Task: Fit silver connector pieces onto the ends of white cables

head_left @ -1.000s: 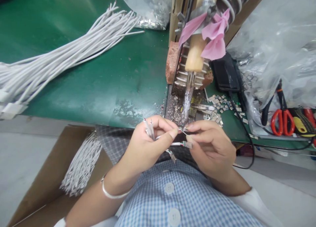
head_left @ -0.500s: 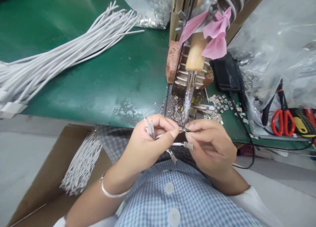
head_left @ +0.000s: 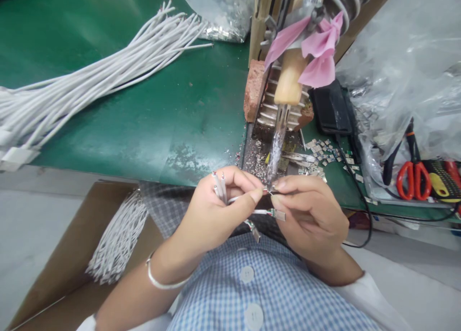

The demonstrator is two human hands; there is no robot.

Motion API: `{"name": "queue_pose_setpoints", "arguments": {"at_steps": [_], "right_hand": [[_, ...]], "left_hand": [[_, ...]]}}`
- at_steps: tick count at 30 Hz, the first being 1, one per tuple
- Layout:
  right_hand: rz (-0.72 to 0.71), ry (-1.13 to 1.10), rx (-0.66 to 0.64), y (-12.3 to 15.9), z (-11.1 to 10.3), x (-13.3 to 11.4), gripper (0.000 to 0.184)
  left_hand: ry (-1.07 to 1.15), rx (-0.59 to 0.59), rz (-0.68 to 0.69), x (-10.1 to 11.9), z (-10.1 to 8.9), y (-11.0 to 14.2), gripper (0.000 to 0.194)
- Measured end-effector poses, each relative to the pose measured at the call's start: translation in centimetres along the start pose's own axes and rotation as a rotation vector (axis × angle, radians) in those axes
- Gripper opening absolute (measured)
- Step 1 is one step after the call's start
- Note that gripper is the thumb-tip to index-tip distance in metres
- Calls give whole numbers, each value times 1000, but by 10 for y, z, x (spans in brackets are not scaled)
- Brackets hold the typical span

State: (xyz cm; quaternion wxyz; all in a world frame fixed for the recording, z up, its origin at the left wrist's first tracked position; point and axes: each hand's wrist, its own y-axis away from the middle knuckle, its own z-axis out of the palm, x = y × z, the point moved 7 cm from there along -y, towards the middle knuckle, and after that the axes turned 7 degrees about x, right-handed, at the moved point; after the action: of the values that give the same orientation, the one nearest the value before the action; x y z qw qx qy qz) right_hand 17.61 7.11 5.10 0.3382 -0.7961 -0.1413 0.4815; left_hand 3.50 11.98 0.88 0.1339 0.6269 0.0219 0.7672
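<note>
My left hand point(head_left: 219, 211) is closed around several thin white cables point(head_left: 219, 184), pinching one cable end between thumb and forefinger. My right hand point(head_left: 309, 213) pinches a small metal connector point(head_left: 272, 190) against that cable end, directly under the tip of a fixed soldering iron point(head_left: 276, 153) with a wooden handle point(head_left: 290, 79). Two more cable ends with metal connectors point(head_left: 279, 214) stick out between my hands.
A bundle of white cables point(head_left: 90, 83) lies across the green bench point(head_left: 162, 115). More cables point(head_left: 118, 239) hang into a cardboard box point(head_left: 61, 268) at lower left. Loose metal shells point(head_left: 327, 151), a black block point(head_left: 329, 110), red scissors point(head_left: 412, 170) and plastic bags point(head_left: 403, 62) sit at right.
Almost nothing has moved. Both hands stay pinched together under the iron tip; the view has shifted slightly.
</note>
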Motion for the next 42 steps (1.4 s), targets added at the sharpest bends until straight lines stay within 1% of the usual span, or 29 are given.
{"name": "queue_pose_setpoints", "arguments": {"at_steps": [4, 9, 16, 23, 26, 29, 32, 34, 37, 39, 42], "right_hand": [[0, -5, -6, 1, 0, -1, 21], [4, -4, -38, 6, 0, -2, 22], [-21, 14, -21, 6, -1, -2, 21], [-1, 30, 7, 6, 1, 0, 21], [0, 12, -4, 7, -1, 0, 21], [26, -2, -78, 7, -6, 2, 19], [37, 45, -222, 7, -8, 3, 14], [-6, 116, -338, 8, -6, 1, 13], [-104, 193, -484, 13, 0, -4, 20], [-133, 196, -527, 14, 2, -5, 26], [-105, 167, -578, 14, 4, -4, 26]], "left_hand": [[-2, 2, 10, 2, -1, 0, 16], [-31, -10, -14, -1, 1, 3, 15], [-46, -7, -3, -1, 1, 4, 14], [-33, -1, -5, -1, 2, 4, 14], [-53, -13, -3, 0, 2, 7, 14], [-104, -45, -18, -2, 2, 12, 14], [-167, -99, -56, -8, 2, 17, 12], [-189, -128, -67, -11, 2, 20, 11], [-187, -154, -57, -12, 4, 21, 13], [-195, -164, -74, -13, 5, 21, 12], [-226, -151, -116, -14, 5, 22, 10]]}}
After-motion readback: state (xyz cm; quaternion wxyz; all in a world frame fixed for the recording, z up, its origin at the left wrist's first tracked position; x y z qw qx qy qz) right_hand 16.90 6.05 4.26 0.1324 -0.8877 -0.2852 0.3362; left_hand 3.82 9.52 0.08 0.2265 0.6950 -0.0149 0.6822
